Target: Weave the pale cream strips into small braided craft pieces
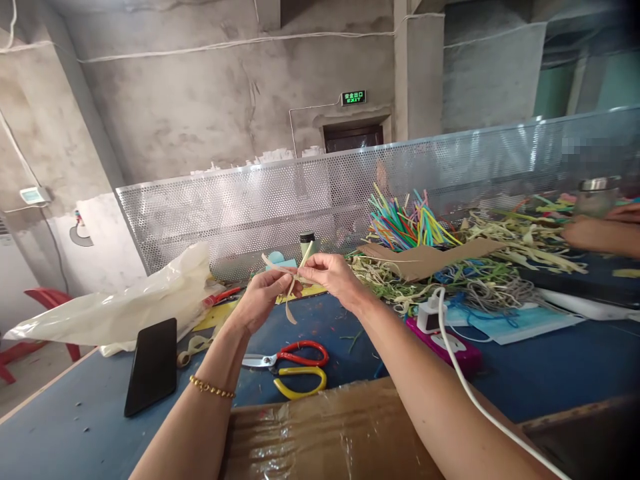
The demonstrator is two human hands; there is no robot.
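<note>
Both my hands are raised above the blue table [90, 420], pinching pale beige strips [291, 293] between them. My left hand [265, 297] is closed on the strips from the left, a loose end hanging down below it. My right hand [327, 272] grips them from the right, with one strip end sticking up above the fingers. A gold bracelet [211, 387] sits on my left wrist. Below my hands lie red-handled scissors [293, 355] and a yellow-handled tool [300, 383].
A black phone [151, 365] and a cream plastic bag [130, 307] lie at the left. A taped cardboard box [330, 433] is nearest me. Piles of coloured strips [410, 223] and a cardboard piece [430, 257] sit right, by a pink power strip [445, 343]. Another person's arm [600, 233] rests far right.
</note>
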